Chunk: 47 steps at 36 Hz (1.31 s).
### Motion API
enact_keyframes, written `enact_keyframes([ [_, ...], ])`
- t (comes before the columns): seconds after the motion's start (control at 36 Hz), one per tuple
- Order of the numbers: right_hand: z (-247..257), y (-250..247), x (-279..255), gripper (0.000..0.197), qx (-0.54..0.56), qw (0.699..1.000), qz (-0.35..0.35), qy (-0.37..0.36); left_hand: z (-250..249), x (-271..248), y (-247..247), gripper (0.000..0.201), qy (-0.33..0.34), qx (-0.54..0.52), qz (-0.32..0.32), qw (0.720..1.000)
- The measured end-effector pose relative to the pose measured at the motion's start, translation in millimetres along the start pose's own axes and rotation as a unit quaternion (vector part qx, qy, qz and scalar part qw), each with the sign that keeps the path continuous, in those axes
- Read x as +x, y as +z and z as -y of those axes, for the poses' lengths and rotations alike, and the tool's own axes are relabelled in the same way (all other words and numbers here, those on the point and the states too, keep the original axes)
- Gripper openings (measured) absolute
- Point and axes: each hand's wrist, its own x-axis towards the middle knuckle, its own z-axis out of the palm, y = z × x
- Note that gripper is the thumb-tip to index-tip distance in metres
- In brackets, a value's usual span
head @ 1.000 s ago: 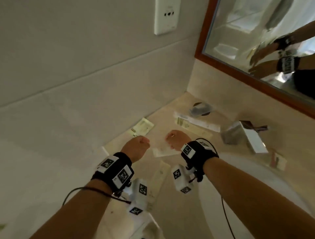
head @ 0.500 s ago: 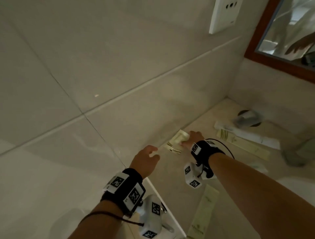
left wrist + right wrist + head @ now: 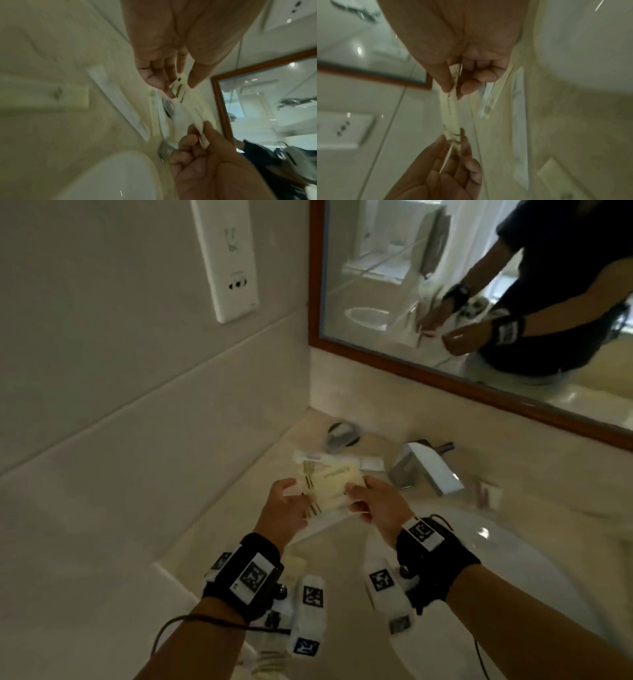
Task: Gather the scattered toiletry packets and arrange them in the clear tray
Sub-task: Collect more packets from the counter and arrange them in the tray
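A small stack of cream toiletry packets (image 3: 330,486) with gold stripes is held up above the counter between both hands. My left hand (image 3: 305,498) pinches its striped left end, with the thumb on top (image 3: 180,88). My right hand (image 3: 352,497) pinches the other end between thumb and curled fingers (image 3: 453,88). The wrist views show the packets (image 3: 192,108) (image 3: 451,115) edge-on, stretched between the two hands. More packets lie on the counter: a long white one (image 3: 346,460) behind the hands and a cream one (image 3: 295,567) under my left wrist. I cannot make out the clear tray.
A chrome tap (image 3: 430,469) stands right of the hands, above the white basin (image 3: 520,583). A round drain fitting (image 3: 340,436) sits in the corner. A small blurred packet (image 3: 486,495) lies right of the tap. A wood-framed mirror (image 3: 394,364) and a wall socket (image 3: 233,261) are behind.
Half a second ago my right hand reached for a packet by the wall and my left hand was open. Now both hands hold the packets, lifted off the counter toward the tap.
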Motion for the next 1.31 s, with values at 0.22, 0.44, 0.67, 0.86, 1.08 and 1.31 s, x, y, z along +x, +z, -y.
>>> enact_keyframes([
  [0.22, -36.6, -175.1, -101.7, 0.011, 0.088, 0.981, -0.173, 0.018, -3.0, -58.7, 181.6, 0.006, 0.032, 0.019, 0.146, 0.989],
  [0.44, -124.7, -316.3, -219.3, 0.020, 0.185, 0.932, -0.300, 0.083, 53.9, -137.0, 352.5, 0.013, -0.035, 0.075, 0.278, 0.957],
  [0.67, -208.1, -400.1, -294.0, 0.008, 0.196, 0.888, -0.390, 0.146, 118.4, -198.1, 461.1, 0.009, -0.053, 0.162, 0.368, 0.914],
  [0.86, -247.5, -450.7, -306.8, 0.020, 0.210, 0.852, -0.441, 0.187, 149.3, -219.1, 514.9, 0.015, -0.036, 0.198, 0.372, 0.906],
  [1.08, -268.0, -490.8, -283.3, 0.024, 0.153, 0.859, -0.445, 0.202, 167.2, -216.0, 544.0, 0.015, -0.057, 0.194, 0.375, 0.905],
  [1.31, -276.2, -502.9, -263.4, 0.022, 0.168, 0.845, -0.473, 0.185, 171.4, -205.3, 555.0, 0.042, -0.059, 0.192, 0.384, 0.901],
])
